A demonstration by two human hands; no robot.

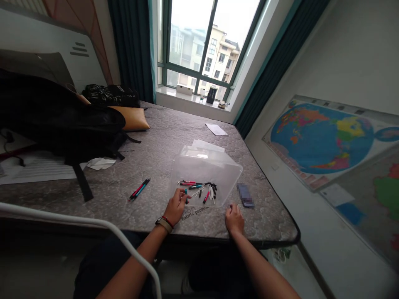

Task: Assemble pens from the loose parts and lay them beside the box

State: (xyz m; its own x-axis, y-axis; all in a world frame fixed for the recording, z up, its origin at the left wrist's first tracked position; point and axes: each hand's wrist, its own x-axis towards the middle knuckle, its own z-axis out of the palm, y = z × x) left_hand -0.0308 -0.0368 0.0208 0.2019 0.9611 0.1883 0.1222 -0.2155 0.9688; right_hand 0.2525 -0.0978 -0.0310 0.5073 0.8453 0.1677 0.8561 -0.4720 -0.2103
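A translucent plastic box (205,164) stands on the mattress in front of me. Inside lie loose pen parts: a short red piece (206,197), several thin white tubes (212,194), and dark caps and clips. My left hand (176,206), with a watch and a red band at the wrist, is at the box's near left corner. Its fingers pinch a short teal pen part (186,197). My right hand (234,219) rests on the mattress to the right of the box, fingers curled in with nothing seen in them.
Several pens (139,190), red, teal and black, lie together left of the box. A blurred dark phone-like item (245,195) lies right of it. A black backpack (59,120) and a tan pouch (132,118) occupy the left. A white cable (102,224) crosses the lower left.
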